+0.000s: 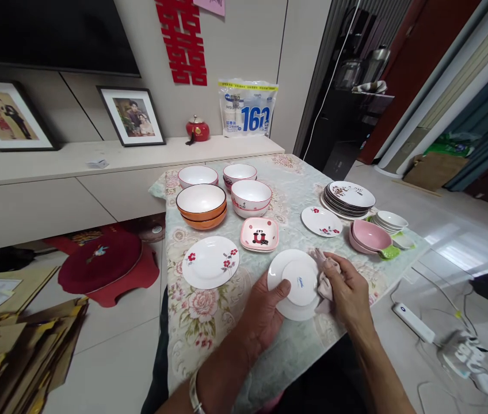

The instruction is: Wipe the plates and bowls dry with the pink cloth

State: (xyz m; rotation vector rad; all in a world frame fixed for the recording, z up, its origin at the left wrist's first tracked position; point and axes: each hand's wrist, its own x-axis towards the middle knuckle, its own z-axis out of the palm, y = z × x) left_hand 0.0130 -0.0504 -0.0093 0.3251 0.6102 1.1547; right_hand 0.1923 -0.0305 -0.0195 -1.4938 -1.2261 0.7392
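Observation:
A small white plate point(294, 284) is held bottom up above the table, the blue mark on its base showing. My left hand point(265, 307) grips its left edge, thumb lying on the underside. In my right hand point(347, 287) is a pale pinkish cloth point(327, 279), pressed against the plate's right rim; part of the cloth is hidden by my fingers. Just beyond the plate lies a square pink cat dish point(259, 234). To the left is a white plate with red flowers point(210, 262), and a similar flowered plate point(321, 222) lies to the right.
Orange bowls point(201, 205) and white-and-pink bowls point(251, 198) stand stacked at the table's back left. A stack of dark-rimmed plates point(350, 198), pink bowls point(371, 236) and small white bowls point(391, 220) line the right edge. A red stool point(106, 259) stands left; cables and a power strip point(414, 323) lie right.

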